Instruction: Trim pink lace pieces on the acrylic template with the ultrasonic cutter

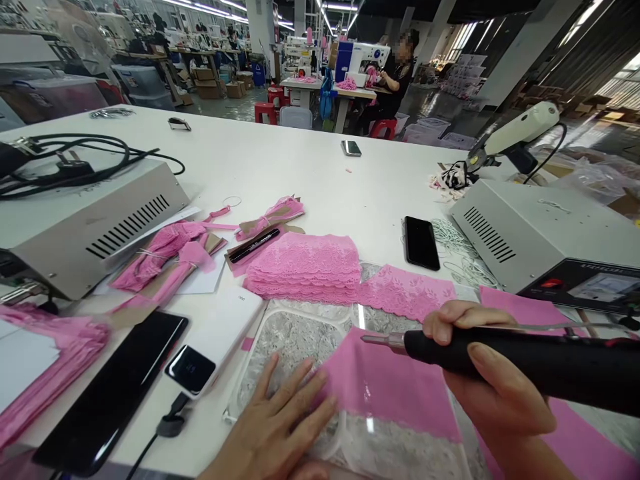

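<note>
My right hand (pixel 495 373) is wrapped round a black handheld tool (pixel 500 360) with a pointed metal tip, which points left over a piece of pink fabric (pixel 390 387). Fingers spread, my left hand (pixel 285 420) lies flat on a clear plastic template (pixel 345 440) and the fabric's left edge. The template rests on a grey marbled surface (pixel 295 333). Whether the tip touches the fabric cannot be told. Just beyond lies a stack of pink lace pieces (pixel 305 267), with one lace piece (pixel 410 292) to its right.
Grey power boxes stand at left (pixel 100 220) and right (pixel 545 233). A black phone (pixel 421 243), a marker (pixel 254 245), a white power bank (pixel 220 340) and tied pink bundles (pixel 160 257) lie around. A person (pixel 397 80) sits at a sewing machine (pixel 363 60) beyond the table.
</note>
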`<state>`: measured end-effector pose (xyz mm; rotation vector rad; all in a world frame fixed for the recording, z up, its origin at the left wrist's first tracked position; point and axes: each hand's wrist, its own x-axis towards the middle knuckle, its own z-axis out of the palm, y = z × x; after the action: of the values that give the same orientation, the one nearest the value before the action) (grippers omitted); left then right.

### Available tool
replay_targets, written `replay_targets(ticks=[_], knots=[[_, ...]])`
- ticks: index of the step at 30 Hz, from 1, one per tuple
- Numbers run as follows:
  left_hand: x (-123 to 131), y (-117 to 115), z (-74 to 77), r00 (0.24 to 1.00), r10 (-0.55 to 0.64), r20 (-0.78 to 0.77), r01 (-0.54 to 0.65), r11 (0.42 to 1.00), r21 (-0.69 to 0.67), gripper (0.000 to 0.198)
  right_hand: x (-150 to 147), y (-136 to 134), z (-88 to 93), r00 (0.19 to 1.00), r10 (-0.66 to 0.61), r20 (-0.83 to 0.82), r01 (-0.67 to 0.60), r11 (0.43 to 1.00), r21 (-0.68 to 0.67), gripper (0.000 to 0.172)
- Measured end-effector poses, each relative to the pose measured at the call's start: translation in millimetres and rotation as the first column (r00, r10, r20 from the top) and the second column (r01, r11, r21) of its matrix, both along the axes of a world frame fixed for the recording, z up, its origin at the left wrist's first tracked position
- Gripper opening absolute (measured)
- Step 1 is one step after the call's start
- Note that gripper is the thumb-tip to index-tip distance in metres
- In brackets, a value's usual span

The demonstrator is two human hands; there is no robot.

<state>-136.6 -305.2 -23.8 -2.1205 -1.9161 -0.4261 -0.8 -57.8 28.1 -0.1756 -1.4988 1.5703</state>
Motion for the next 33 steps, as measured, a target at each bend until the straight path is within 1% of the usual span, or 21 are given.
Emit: replay_targets(ticks=[4, 7, 17, 24, 29, 31, 33], knots=[[-0.7, -6.5, -4.5, 1.000, 0.014, -0.011, -0.013, 1.000, 0.019, 0.048, -12.8, -8.7, 1.3, 0.999, 0.038, 0.003, -0.038, 0.999, 0.016, 0.011], [-0.7, -8.8, -5.8, 1.000, 0.013, 0.002, -0.013, 0.999, 0.030, 0.047, -16.8, -12.4, 0.3, 0.999, 0.050, 0.018, -0.050, 0.999, 0.015, 0.011], [0.7, -11.1, -8.6, 0.999, 0.007, 0.047, -0.008, 1.000, 0.016, 0.049, -19.0, -18.0, -1.3, 0.997, 0.060, 0.058, -0.061, 0.998, 0.013, 0.010], [1.0, -10.8, -5.7, 0.997, 0.025, 0.067, -0.025, 1.000, 0.004, 0.050, -17.0, -17.8, -1.9, 0.996, 0.047, 0.070, -0.047, 0.999, 0.002, 0.009], [0.7, -11.4, -11.2, 0.998, 0.018, 0.064, -0.021, 0.999, 0.048, 0.050, -15.0, -16.8, -0.8, 0.997, 0.044, 0.067, -0.044, 0.999, -0.005, 0.009], [1.1, -11.6, -10.0, 0.997, 0.020, 0.068, -0.023, 0.999, 0.048, 0.050, -15.2, -15.9, -0.8, 0.996, 0.050, 0.071, -0.050, 0.999, -0.001, 0.009], [2.0, -11.7, -5.4, 0.996, 0.029, 0.079, -0.030, 0.999, 0.020, 0.050, -15.4, -14.7, -1.4, 0.995, 0.050, 0.084, -0.051, 0.999, 0.006, 0.008]])
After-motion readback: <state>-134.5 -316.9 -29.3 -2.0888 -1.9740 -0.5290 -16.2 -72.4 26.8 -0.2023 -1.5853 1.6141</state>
